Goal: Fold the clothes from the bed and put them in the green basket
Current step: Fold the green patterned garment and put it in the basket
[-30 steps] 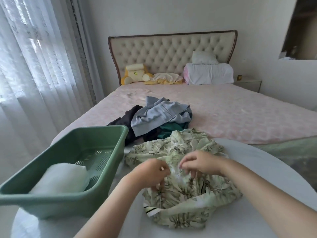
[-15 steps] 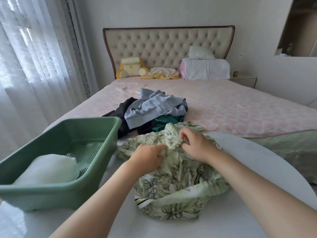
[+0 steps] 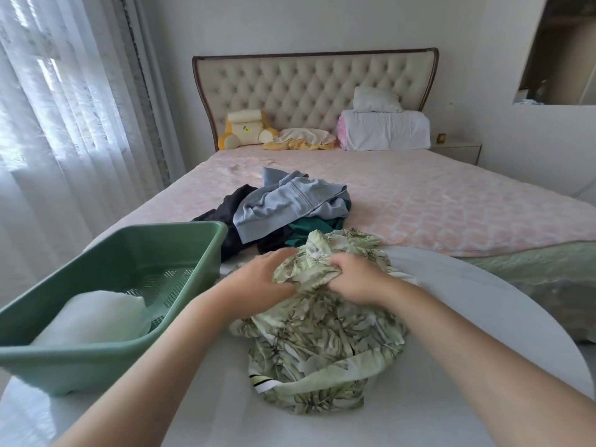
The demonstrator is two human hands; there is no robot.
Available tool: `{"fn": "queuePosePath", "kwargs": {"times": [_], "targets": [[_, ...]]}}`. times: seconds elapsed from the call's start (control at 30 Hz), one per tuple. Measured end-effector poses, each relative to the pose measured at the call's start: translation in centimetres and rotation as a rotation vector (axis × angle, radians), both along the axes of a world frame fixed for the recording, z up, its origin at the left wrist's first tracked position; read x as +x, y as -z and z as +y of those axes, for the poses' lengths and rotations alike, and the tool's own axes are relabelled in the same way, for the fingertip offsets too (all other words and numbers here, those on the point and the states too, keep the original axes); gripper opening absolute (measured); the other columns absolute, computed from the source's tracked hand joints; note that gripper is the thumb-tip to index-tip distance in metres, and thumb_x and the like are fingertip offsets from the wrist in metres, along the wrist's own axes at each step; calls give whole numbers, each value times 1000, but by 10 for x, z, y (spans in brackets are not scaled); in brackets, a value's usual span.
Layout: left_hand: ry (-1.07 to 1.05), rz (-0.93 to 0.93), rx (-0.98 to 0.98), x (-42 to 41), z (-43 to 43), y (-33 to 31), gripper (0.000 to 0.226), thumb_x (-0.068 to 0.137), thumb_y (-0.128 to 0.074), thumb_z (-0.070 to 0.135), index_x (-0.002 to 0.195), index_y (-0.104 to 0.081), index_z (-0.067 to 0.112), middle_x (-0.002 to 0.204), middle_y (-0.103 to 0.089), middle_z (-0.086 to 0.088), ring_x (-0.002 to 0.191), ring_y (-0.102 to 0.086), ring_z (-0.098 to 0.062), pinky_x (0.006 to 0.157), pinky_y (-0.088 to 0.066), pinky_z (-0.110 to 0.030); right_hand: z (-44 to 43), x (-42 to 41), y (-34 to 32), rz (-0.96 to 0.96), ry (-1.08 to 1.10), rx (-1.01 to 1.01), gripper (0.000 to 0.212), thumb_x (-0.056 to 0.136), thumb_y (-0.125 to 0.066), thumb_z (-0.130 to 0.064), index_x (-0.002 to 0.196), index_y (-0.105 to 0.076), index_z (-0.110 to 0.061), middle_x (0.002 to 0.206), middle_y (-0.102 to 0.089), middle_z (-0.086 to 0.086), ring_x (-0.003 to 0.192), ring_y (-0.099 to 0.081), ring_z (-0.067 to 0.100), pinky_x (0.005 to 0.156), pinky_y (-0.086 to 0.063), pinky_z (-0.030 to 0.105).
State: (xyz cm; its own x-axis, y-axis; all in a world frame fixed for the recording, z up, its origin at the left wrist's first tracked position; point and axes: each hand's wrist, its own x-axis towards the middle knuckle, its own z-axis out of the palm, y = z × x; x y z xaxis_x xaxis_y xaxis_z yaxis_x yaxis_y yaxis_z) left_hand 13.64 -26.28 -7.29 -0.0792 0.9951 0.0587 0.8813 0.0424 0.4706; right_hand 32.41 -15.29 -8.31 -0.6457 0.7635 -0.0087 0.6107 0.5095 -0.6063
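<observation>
2 grips on leaf-print garment (image 3: pixel 322 337), L hand (image 3: pixel 261 280) & R hand (image 3: pixel 354 279) close, green basket (image 3: pixel 96 359) left

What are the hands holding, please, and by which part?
The left hand and the right hand both grip the leaf-print garment, side by side at its bunched far end; collar or hem cannot be told.

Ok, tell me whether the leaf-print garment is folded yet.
Not folded: the garment lies bunched and creased on the table, with the left hand and right hand gripping its upper part.
</observation>
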Motion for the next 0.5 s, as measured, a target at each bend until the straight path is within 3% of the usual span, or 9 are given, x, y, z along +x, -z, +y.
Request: {"fn": "queuePosePath", "kwargs": {"times": [0.07,0.1,0.17,0.2,0.27,0.3,0.37,0.43,0.5], "targets": [[121,-148,132,11,1,-2,72,88,-68,35,144,-28,55,136,-49,25,117,-50,9,98,-43,-22,-7,-14,-3,288,-73,-152,19,92,-68,-21,110,-63,-17,99,-67,0,86,-62,13,72,-49,23],[142,-146,190,12,4,-2,70,90,-67,25,142,-32,55,124,-60,21,97,-58,11,84,-47,-17,-7,-18,-6,411,-94,-204,30,88,-74,-21,115,-61,-18,103,-67,0,91,-64,13,79,-51,25],[86,-104,226,7,7,-2,70,91,-50,2,135,-45,55,102,-68,13,61,-58,-2,55,-46,-19,-1,-17,-9,418,-87,-184,46,81,-81,-20,121,-57,-23,102,-61,-4,89,-61,13,79,-50,28],[33,-66,219,3,5,-4,72,88,-42,-5,130,-52,53,104,-68,11,58,-59,-9,50,-47,-25,3,-13,-10,302,-86,-137,50,80,-82,-22,122,-56,-25,101,-56,-5,88,-59,13,76,-48,28],[-74,29,162,-10,1,-10,65,83,-37,-8,110,-69,42,111,-65,12,73,-64,-14,59,-53,-31,10,-2,-9,-49,-132,-18,38,81,-79,-30,114,-62,-28,101,-58,-8,90,-59,12,75,-48,29],[-109,52,96,-16,-2,-15,59,82,-38,-7,94,-72,40,105,-65,12,78,-62,-13,65,-53,-30,12,4,-8,-169,-162,14,22,83,-77,-34,101,-67,-26,94,-61,-9,85,-58,12,73,-47,29],[-86,72,-143,-19,-10,-23,47,82,-44,0,61,-66,36,77,-60,10,70,-53,-11,65,-48,-28,15,11,-3,-234,-196,-24,26,87,-73,-39,79,-60,-17,76,-56,-5,68,-48,13,65,-38,29],[-65,112,-454,-14,-20,-24,29,86,-51,20,61,-64,24,68,-57,11,62,-46,-13,69,-47,-29,14,15,-2,-226,-256,-135,27,91,-71,-38,76,-56,-19,69,-53,-9,60,-45,9,62,-34,27],[-136,36,-761,-9,-27,-20,43,89,-46,39,87,-72,6,82,-68,4,64,-50,-18,83,-54,-38,9,17,-7,-197,-364,-444,15,95,-67,-34,91,-68,-20,86,-69,-11,67,-58,3,62,-45,25]]}}
